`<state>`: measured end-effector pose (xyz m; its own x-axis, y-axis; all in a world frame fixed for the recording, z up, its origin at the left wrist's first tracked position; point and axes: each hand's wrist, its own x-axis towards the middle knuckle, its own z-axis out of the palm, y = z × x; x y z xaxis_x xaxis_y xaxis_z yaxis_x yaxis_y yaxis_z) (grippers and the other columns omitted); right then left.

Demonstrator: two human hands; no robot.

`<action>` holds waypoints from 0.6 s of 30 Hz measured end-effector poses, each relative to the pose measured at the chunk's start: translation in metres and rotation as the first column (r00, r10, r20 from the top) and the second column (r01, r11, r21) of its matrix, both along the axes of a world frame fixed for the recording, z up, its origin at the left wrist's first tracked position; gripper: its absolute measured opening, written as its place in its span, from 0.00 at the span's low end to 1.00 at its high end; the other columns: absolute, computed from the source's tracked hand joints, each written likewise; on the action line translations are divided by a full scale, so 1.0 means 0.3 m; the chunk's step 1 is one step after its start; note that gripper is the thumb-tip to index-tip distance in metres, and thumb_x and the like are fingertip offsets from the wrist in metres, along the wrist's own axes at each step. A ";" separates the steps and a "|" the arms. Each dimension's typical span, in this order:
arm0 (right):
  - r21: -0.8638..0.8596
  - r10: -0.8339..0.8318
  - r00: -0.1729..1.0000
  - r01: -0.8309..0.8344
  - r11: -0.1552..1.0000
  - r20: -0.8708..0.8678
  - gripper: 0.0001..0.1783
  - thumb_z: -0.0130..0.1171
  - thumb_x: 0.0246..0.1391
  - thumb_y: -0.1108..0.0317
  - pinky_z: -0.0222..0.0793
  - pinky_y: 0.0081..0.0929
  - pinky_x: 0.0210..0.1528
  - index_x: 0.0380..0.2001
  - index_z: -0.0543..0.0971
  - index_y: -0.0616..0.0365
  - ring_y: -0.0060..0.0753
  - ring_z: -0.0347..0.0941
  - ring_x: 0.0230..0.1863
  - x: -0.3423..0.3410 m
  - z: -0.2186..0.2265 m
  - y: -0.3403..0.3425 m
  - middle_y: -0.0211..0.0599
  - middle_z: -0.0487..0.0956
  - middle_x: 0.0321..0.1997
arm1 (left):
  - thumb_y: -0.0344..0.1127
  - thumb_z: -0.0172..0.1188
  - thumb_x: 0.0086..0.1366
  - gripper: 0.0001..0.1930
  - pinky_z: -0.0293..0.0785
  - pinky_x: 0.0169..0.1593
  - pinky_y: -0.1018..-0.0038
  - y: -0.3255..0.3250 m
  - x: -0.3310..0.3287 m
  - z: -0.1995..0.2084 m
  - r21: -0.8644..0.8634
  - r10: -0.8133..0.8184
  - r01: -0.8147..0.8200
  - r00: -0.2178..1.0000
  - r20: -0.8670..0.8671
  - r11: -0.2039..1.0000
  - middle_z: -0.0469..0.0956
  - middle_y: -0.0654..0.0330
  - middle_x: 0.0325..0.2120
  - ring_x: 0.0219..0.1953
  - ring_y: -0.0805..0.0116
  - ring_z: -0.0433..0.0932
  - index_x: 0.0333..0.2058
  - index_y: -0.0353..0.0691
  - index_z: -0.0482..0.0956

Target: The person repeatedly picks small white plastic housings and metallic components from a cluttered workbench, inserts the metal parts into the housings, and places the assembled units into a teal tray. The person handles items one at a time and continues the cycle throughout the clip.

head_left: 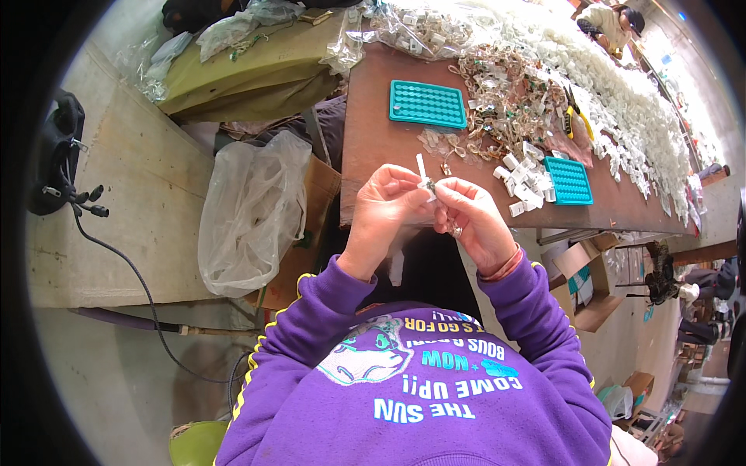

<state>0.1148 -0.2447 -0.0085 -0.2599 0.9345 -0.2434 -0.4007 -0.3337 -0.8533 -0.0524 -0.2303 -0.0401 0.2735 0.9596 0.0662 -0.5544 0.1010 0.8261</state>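
Just off the near edge of the brown table, my two hands meet over a small white plastic part. A thin white strip sticks up from it, and its middle looks dark and metallic. My left hand pinches it between thumb and fingers. On the other side, my right hand is closed with its thumb and forefinger at the same part; a shiny clear piece shows below its curled fingers. Fingertips hide much of what is held. Nearest beyond my hands lie white plastic pieces in a loose heap.
Two teal gridded trays lie on the table. Yellow-handled pliers rest by tangled clear wired parts. A large white heap covers the far right. A plastic bag hangs left. Another person sits far right.
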 end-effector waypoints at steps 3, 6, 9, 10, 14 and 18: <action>0.051 0.011 0.995 -0.016 0.999 0.101 0.08 0.58 0.60 0.66 0.68 0.16 0.30 0.35 0.77 0.60 0.18 0.73 0.26 0.003 0.011 -0.004 0.29 0.78 0.27 | 0.27 0.64 0.61 0.09 0.74 0.44 0.79 -0.005 0.001 0.014 0.019 0.015 -0.014 0.998 -0.054 1.000 0.80 0.60 0.35 0.37 0.76 0.78 0.38 0.38 0.74; 0.176 0.030 0.958 -0.083 0.981 0.286 0.09 0.60 0.58 0.65 0.69 0.14 0.32 0.35 0.78 0.60 0.17 0.74 0.28 0.025 0.040 -0.006 0.29 0.79 0.28 | 0.25 0.64 0.61 0.08 0.74 0.44 0.80 -0.002 -0.018 0.036 0.051 -0.035 0.043 0.989 -0.144 0.998 0.80 0.60 0.35 0.37 0.76 0.78 0.37 0.37 0.74; 0.247 0.099 0.925 -0.200 0.948 0.367 0.10 0.64 0.54 0.66 0.69 0.12 0.36 0.33 0.79 0.61 0.15 0.73 0.31 0.069 0.067 0.000 0.27 0.79 0.30 | 0.22 0.63 0.59 0.08 0.74 0.43 0.80 0.003 -0.040 0.056 0.053 -0.189 0.195 0.976 -0.109 0.979 0.80 0.61 0.34 0.36 0.76 0.78 0.36 0.36 0.75; 0.191 0.178 0.941 -0.239 0.952 0.289 0.09 0.64 0.54 0.66 0.70 0.14 0.37 0.33 0.78 0.61 0.16 0.74 0.32 0.076 0.064 0.006 0.27 0.79 0.31 | 0.21 0.62 0.59 0.08 0.74 0.43 0.80 0.004 -0.042 0.060 0.069 -0.233 0.240 0.968 -0.092 0.968 0.79 0.61 0.33 0.36 0.76 0.78 0.36 0.36 0.75; -0.022 0.374 0.910 -0.383 0.923 -0.179 0.12 0.64 0.54 0.68 0.78 0.26 0.46 0.40 0.74 0.57 0.20 0.76 0.38 0.070 0.010 0.011 0.27 0.76 0.37 | 0.18 0.60 0.58 0.08 0.75 0.42 0.79 -0.008 -0.027 0.059 0.073 -0.305 0.307 0.952 -0.040 0.949 0.78 0.62 0.31 0.35 0.76 0.78 0.35 0.35 0.74; -0.043 0.239 0.966 -0.244 0.969 -0.094 0.13 0.62 0.56 0.65 0.77 0.25 0.46 0.41 0.74 0.58 0.22 0.77 0.40 0.065 -0.020 -0.003 0.30 0.78 0.40 | 0.19 0.59 0.61 0.06 0.76 0.41 0.79 -0.022 -0.010 0.052 0.066 -0.191 0.193 0.981 -0.033 0.979 0.79 0.59 0.32 0.34 0.75 0.79 0.36 0.35 0.74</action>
